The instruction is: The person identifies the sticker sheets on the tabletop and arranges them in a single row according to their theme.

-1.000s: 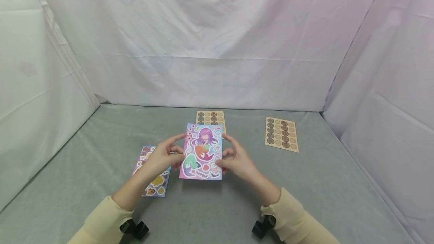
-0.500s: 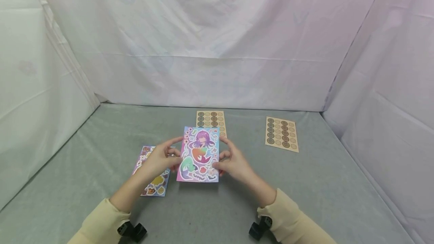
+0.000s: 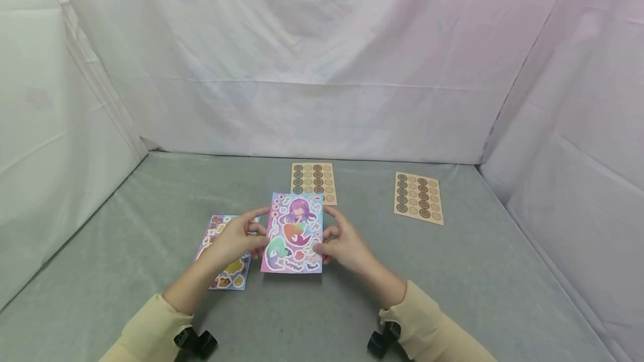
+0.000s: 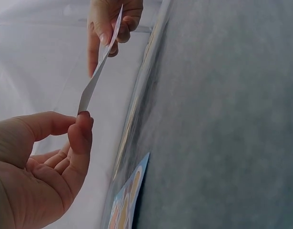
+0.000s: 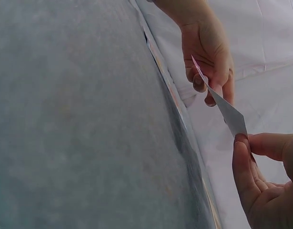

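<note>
A mermaid sticker sheet (image 3: pixel 296 233), pink and blue, is held up above the table between both hands, its printed face toward the head camera. At its left edge my left hand (image 3: pixel 240 239) pinches it between thumb and fingers. The right edge is pinched the same way by my right hand (image 3: pixel 347 246). Both wrist views show the sheet edge-on, slightly bent, raised off the surface. Under my left forearm lies a second sticker sheet (image 3: pixel 232 275), purple and blue with yellow figures, partly covered by the hand and arm.
Behind the held sheet lies a tan sheet of round stickers (image 3: pixel 327 175), its lower part overlapped. Another tan sheet of round stickers (image 3: pixel 418 199) lies farther right. Grey cloth covers the table (image 3: pixel 483 272), and white curtains (image 3: pixel 322 60) close off the back and sides.
Both hands have brought the mermaid sticker sheet slightly left and nearer to the body, showing more of the tan sheet behind. The other sheets stay where they were.
</note>
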`<state>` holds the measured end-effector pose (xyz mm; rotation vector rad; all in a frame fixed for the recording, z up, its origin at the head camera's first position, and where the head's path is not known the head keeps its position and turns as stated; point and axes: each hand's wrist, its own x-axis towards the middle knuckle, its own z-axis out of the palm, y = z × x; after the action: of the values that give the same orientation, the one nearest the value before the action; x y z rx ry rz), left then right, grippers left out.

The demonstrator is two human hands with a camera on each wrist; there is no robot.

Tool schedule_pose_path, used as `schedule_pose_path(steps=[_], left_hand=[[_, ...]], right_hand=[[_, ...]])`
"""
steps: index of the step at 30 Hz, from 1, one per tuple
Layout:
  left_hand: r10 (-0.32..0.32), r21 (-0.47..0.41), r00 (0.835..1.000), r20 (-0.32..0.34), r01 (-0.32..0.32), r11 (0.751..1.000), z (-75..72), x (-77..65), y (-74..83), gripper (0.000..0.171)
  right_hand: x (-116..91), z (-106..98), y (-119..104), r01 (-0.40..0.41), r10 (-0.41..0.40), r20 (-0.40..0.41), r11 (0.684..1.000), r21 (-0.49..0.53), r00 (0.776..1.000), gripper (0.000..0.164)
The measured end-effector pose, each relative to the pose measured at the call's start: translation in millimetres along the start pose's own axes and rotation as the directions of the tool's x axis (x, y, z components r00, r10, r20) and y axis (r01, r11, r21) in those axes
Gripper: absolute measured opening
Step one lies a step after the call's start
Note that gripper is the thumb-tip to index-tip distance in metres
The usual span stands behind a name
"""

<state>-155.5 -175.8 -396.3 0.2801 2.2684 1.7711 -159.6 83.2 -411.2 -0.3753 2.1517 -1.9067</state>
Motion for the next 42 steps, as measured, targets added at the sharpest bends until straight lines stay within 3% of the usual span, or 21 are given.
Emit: schedule_pose_path(steps=[7,15,25,36,42], left_hand=[[-0.008,0.019,1.000,-0.004,0.009,1.000,-0.2,0.9,-4.2,0.070],[-0.028,0.075,0.999,-0.036,0.030,0.997,0.5,1.5,-6.5,0.066],[-0.076,0.127,0.996,-0.056,0.083,0.988,0.8,1.6,-6.7,0.067],[-0.089,0.175,0.995,-0.051,0.096,0.980,1.2,2.3,-8.8,0.068],[-0.053,0.188,0.998,-0.020,0.056,0.981,0.5,-0.9,-7.1,0.068]], right_hand=[[-1,3,1,-0.013,0.013,0.011,1.000,0.010,1.000,0.088],[-13,9,-23,-0.020,0.020,0.019,1.000,0.001,1.000,0.083],[1,9,11,-0.027,0.028,0.012,0.999,-0.040,1.000,0.089],[2,12,16,-0.056,0.058,0.020,0.994,-0.091,0.998,0.085],[0,14,13,-0.090,0.093,0.023,0.991,-0.103,0.995,0.084]])
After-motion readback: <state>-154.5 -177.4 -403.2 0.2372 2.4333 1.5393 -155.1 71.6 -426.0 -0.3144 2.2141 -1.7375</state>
